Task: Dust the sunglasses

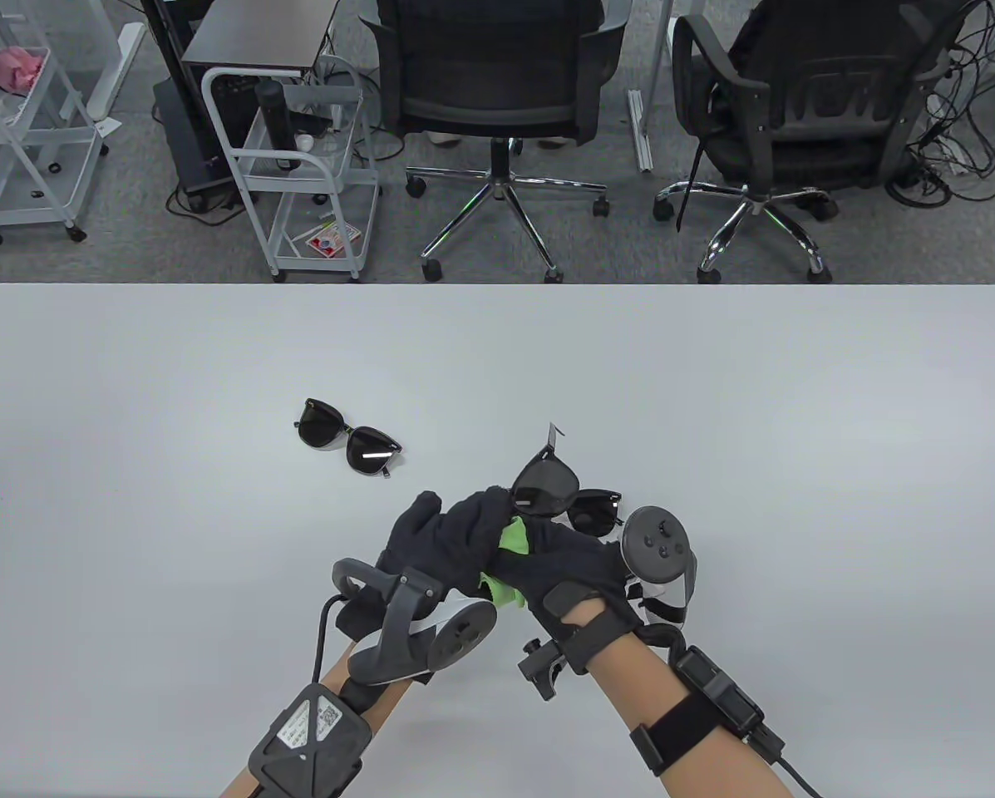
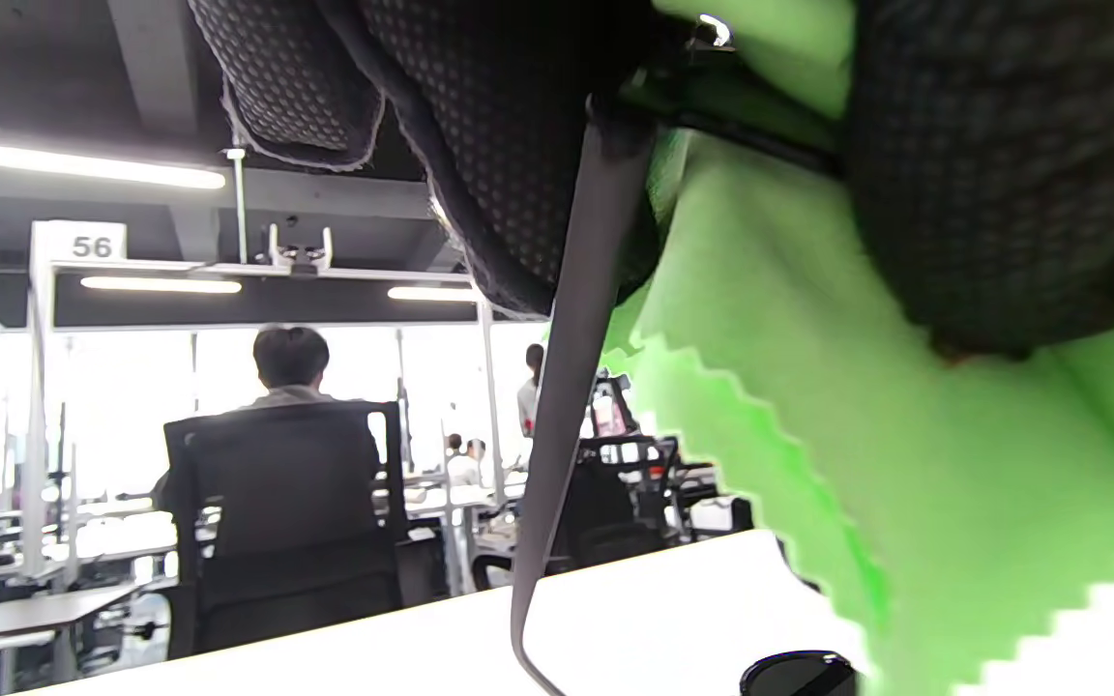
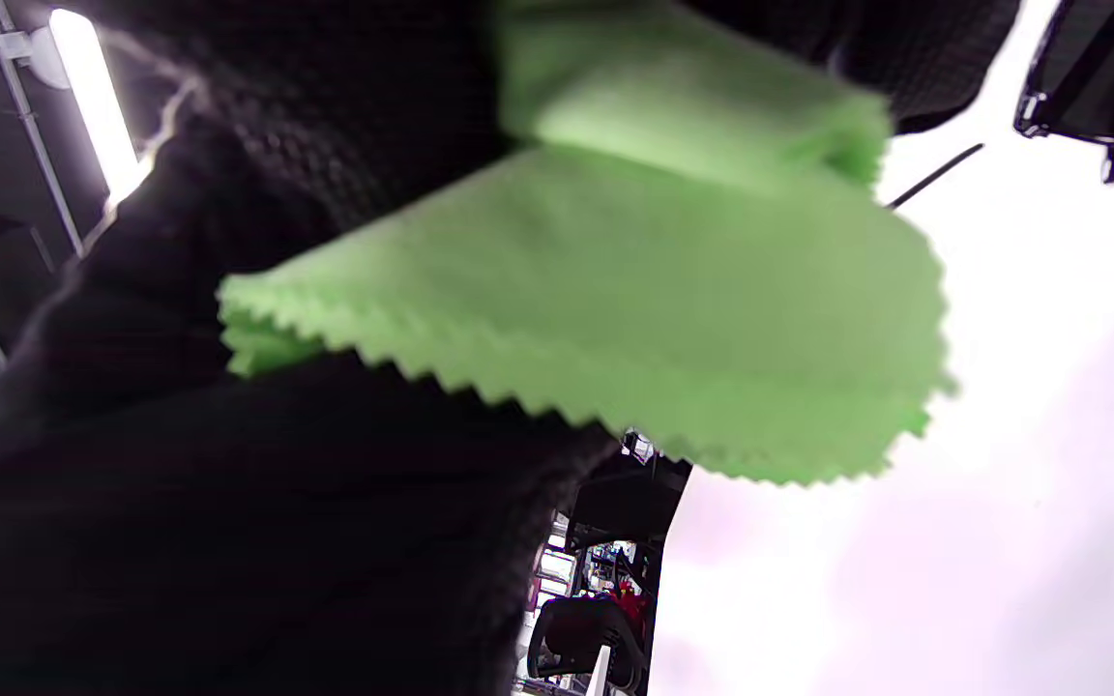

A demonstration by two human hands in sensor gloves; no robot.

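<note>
My left hand [image 1: 443, 532] grips a pair of black sunglasses [image 1: 549, 486] above the table, lenses tilted up and one temple arm sticking out at the far side. My right hand [image 1: 559, 565] holds a green cloth [image 1: 511, 536] and presses it against the frame, right beside the left fingers. In the left wrist view a temple arm [image 2: 571, 367] hangs from my gloved fingers [image 2: 509, 126] with the cloth [image 2: 837, 435] beside it. In the right wrist view the cloth [image 3: 673, 290] folds out of my fingers [image 3: 325, 126], and the sunglasses [image 3: 1099, 77] show at the top right.
A second pair of dark sunglasses [image 1: 349, 436] lies folded on the white table [image 1: 796, 416], to the left of my hands. Two office chairs [image 1: 497, 100] and a white cart [image 1: 306, 166] stand beyond the far edge.
</note>
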